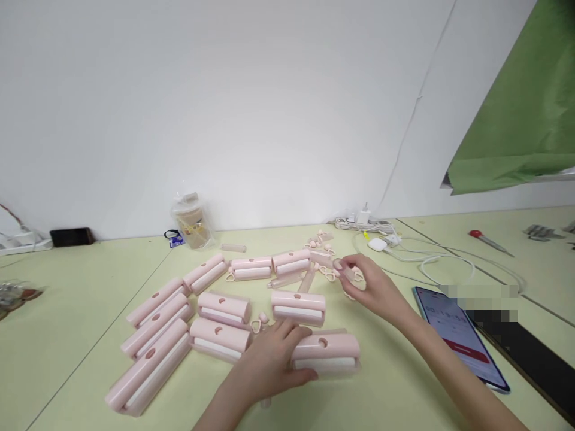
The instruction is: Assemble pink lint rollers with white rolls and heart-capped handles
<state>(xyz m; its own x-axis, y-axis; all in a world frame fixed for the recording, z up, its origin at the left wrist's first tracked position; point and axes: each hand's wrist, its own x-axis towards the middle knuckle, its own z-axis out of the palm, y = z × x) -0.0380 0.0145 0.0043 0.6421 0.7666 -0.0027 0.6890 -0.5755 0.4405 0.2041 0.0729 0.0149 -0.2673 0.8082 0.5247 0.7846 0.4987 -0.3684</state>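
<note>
My left hand is closed around the left end of a pink lint roller, a tube-shaped case with a round notch on top and a white roll along its front. Out to the right, my right hand pinches a small translucent pink piece between thumb and fingers. Below that hand lie small pink ring-like clips. Another lint roller rests just behind my left hand, and several more, such as one lint roller, form a loose arc to the left. Translucent strips lie among them.
A phone showing a timer lies at the right, beside a black strip. White cables run from a power strip by the wall. A bagged cup, a dark phone and a red-handled tool lie farther back.
</note>
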